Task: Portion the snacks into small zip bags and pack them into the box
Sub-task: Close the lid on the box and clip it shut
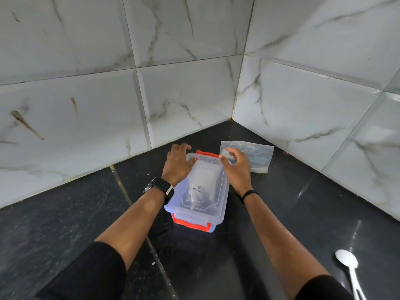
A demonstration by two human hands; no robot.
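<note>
Pretty far along here, I'd say. The clear rectangular plastic box with orange latch handles (216,204) sits on the dark polished stone counter (281,213) in the corner of the marble-look tiled walls, and there's a filled clear zip bag (202,187) lying inside it, with something darker bunched at its near end. Can't make out what the snack actually is through the plastic.

Both hands are on the far end of the box. The left hand (176,162) rests over the far left corner with its thumb on the bag's top edge, fingers curled loosely over the rim. The right hand (234,167) pinches the bag's top right corner between thumb and fingers. Looks to me like the bag is being tucked down flat.

What's left: a flat, clear, empty-looking zip bag (257,158) lies on the counter just behind the right hand, so probably another portion to go. A white plastic spoon (347,262) lies well apart at the near right. No lid or snack supply in view.
</note>
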